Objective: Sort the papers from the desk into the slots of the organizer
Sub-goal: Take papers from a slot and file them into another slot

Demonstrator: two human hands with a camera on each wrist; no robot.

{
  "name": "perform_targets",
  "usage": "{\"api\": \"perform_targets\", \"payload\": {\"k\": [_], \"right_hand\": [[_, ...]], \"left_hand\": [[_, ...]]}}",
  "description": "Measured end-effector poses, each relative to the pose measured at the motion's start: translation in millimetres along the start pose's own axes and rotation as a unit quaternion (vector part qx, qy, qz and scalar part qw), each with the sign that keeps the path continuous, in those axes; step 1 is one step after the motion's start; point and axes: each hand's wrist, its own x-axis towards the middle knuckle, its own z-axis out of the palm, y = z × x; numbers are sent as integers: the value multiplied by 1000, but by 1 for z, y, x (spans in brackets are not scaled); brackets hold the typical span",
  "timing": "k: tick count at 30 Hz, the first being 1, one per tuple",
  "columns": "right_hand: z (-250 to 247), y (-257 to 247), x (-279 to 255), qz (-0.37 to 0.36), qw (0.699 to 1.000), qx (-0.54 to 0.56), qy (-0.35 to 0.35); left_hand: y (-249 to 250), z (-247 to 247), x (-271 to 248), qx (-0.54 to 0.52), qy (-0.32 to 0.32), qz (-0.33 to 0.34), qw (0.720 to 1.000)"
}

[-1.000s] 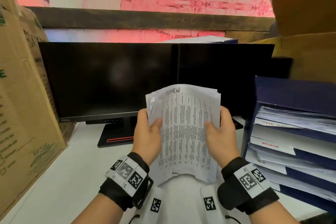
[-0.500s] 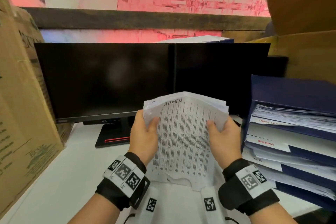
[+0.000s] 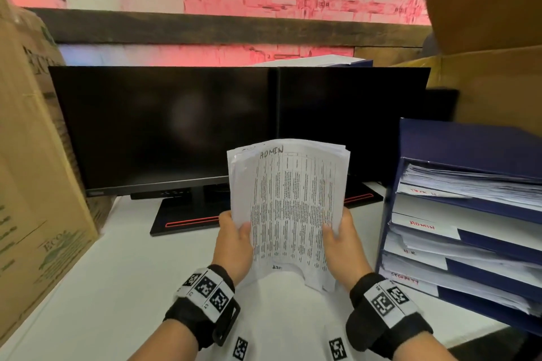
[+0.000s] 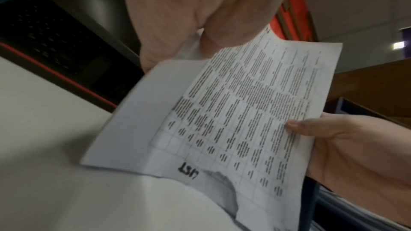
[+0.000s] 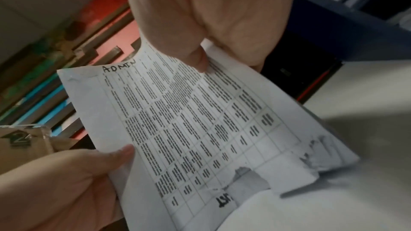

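Observation:
I hold a stack of printed papers point(image 3: 289, 208) upright above the white desk point(image 3: 117, 278), its top sheet hand-marked "ADMIN". My left hand point(image 3: 234, 240) grips the stack's left edge, thumb on the front. My right hand point(image 3: 340, 237) grips the right edge the same way. The left wrist view shows the papers point(image 4: 240, 120) with a torn lower edge, and the right wrist view shows the papers point(image 5: 189, 120) too. The dark blue organizer point(image 3: 410, 138) stands at the right, its slots stuffed with paper; one label reads "ADMIN" point(image 3: 422, 224).
Two dark monitors point(image 3: 176, 126) stand side by side behind the papers. A large cardboard box point(image 3: 32, 184) fills the left edge of the desk, and more cardboard boxes point(image 3: 492, 73) rise behind the organizer.
Both hands have slid down from the middle of the stack's sides to its lower part. The stack stands taller and straighter.

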Motion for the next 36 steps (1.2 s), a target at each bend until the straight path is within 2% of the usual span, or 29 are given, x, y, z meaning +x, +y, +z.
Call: {"api": "perform_targets", "payload": {"k": [6, 11, 18, 29, 36], "right_hand": [[0, 7, -5, 32, 999, 13, 0], [-6, 8, -15, 34, 999, -3, 34], [-45, -7, -46, 24, 997, -31, 68], [-143, -2, -118, 75, 988, -75, 112], [-196, 8, -149, 141, 976, -114, 117]], "left_hand": [[-13, 2, -3, 8, -2, -43, 999], [-11, -1, -15, 4, -2, -35, 999], [9, 8, -34, 25, -44, -6, 999], [33, 78, -91, 38, -161, 17, 986], [46, 121, -117, 78, -252, 5, 965]]}}
